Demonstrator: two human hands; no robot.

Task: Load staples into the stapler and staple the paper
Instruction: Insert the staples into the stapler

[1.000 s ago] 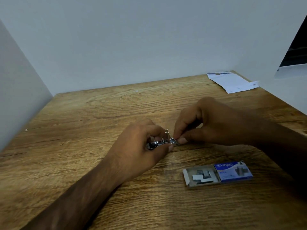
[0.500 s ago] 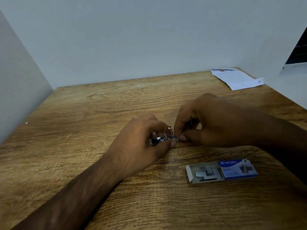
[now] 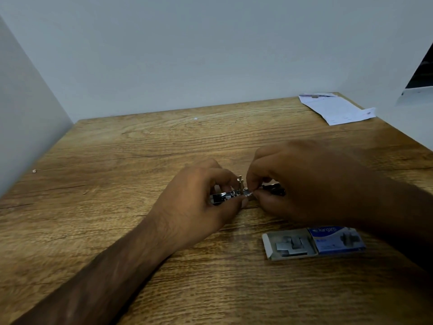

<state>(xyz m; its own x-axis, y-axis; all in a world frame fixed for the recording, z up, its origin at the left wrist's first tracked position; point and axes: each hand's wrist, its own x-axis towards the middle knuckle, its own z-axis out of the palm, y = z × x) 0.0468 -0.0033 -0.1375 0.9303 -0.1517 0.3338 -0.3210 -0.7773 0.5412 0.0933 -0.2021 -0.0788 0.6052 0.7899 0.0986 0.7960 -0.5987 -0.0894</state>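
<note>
A small metal stapler (image 3: 225, 197) lies opened on the wooden table (image 3: 117, 184), with its pusher standing upright in the middle. My left hand (image 3: 201, 202) grips its left part between thumb and fingers. My right hand (image 3: 304, 181) pinches at the stapler's channel just right of the pusher; a dark part of the stapler shows under its fingers. Whether a staple strip is between those fingertips cannot be told. A blue staple box (image 3: 314, 242) lies open at the front right, with loose staple strips in its tray. The white paper (image 3: 337, 109) lies at the far right corner.
White walls stand close along the left, back and right sides of the table. A tiny white scrap (image 3: 34, 170) lies near the left wall.
Both hands have stayed on the stapler with only slight finger shifts. The view has shifted a little, so the box and paper appear slightly further right.
</note>
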